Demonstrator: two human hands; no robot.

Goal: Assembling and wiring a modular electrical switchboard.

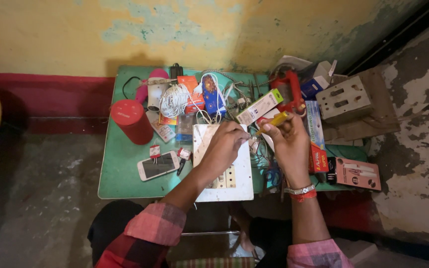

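The white switchboard is steadied under the closed left hand, a yellow-handled screwdriver is gripped in the right hand, and the work appears only midway.

One green surface carries one red cylinder speaker, one white phone, one white switchboard panel, one coil of white cable and one red-framed tool. Two hands work above it, the left hand and the right hand, with one yellow-handled tool in the right. One pale perforated box sits at the far right, and the small cartons are too jumbled to count.
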